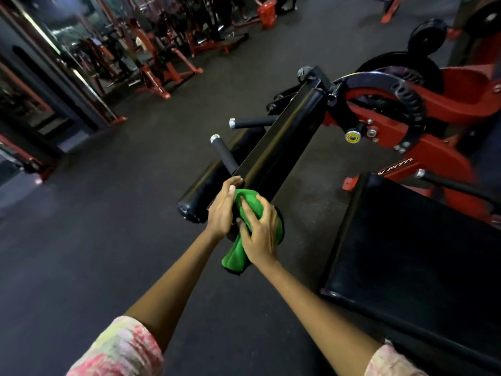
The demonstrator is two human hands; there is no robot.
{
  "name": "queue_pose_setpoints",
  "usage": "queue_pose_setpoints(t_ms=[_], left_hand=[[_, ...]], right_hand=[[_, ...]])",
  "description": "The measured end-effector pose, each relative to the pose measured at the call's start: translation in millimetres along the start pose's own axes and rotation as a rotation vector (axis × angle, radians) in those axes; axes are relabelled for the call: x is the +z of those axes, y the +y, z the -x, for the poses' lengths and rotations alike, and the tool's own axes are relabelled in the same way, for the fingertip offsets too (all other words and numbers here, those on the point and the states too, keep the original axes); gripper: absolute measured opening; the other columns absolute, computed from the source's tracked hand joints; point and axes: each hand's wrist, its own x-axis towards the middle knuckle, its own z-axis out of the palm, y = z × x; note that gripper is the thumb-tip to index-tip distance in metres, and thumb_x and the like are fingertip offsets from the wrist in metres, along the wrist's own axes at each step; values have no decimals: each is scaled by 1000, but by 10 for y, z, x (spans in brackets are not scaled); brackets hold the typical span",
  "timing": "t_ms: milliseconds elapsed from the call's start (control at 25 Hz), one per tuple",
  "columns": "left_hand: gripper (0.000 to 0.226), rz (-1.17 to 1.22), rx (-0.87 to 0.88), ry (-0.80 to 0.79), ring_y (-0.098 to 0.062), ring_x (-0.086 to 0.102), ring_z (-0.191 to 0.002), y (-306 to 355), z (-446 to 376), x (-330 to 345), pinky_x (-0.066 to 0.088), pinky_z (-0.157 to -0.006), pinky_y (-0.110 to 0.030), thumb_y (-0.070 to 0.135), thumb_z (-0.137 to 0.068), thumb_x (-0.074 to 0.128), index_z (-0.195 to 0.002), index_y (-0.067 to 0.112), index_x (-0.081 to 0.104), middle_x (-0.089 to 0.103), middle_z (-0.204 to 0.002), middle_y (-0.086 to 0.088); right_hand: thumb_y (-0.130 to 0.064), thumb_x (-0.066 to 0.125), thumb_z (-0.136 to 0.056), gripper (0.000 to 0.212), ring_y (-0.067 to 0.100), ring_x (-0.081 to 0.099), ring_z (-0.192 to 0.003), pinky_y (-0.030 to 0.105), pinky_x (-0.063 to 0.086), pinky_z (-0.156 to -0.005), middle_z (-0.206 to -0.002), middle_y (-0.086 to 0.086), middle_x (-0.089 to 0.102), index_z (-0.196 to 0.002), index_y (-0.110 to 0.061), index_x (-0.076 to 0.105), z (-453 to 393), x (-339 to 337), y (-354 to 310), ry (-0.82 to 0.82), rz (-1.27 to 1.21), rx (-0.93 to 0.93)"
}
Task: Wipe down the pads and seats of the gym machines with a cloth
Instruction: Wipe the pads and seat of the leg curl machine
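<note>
Right hand (260,234) wrapped over a green cloth (244,213), fingers curled round it, pressing it onto the near end of a long black roller pad (282,147). Left hand (223,210) just beside, fingers straight and relaxed, flat against the cloth's side, fingertips touching the pad's end. Loose cloth tail hanging below the right palm. Black seat (406,253) off to the right hand's outer side, well apart. Two black handles (225,156) beyond the left fingertips.
</note>
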Motion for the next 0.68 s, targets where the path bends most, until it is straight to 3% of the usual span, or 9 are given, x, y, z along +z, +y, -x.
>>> queue_pose_setpoints(t_ms=[120,240,440,600,680], left_hand=[[47,3,40,4,-1,46,-124,-106,-31,6,31,-111,-34,60,-88,21,-117,37,50,57,-124,11],[42,-1,73,-3,0,46,-123,-182,-55,-6,31,-111,-34,58,-90,21,-115,43,52,58,-124,14],[49,-237,121,-4,5,42,-120,-71,-14,-7,29,-101,-18,48,-93,19,-124,30,52,53,-127,16],[55,-327,182,-6,6,36,-125,-57,-8,10,23,-103,-13,51,-92,17,-130,28,50,48,-135,16],[59,-442,206,-12,-2,34,-133,-51,-20,27,20,-109,-16,49,-93,18,-136,22,48,45,-142,9]], right_hand=[[-41,39,-96,40,27,40,-124,49,32,-104,-135,11,41,-131,-25,50,289,214,-78,90,-118,71],[-50,26,-98,43,26,35,-131,46,27,-105,-140,9,41,-134,-33,42,410,348,-90,150,-86,114],[-57,23,-96,55,17,44,-112,38,43,-92,-127,14,51,-133,-28,50,173,423,-67,290,-265,441],[-56,24,-96,52,18,45,-109,28,38,-89,-122,17,54,-129,-26,50,430,487,-170,294,-268,365],[-63,21,-93,69,22,49,-108,31,41,-87,-121,21,53,-129,-15,55,387,480,-53,263,-325,391]])
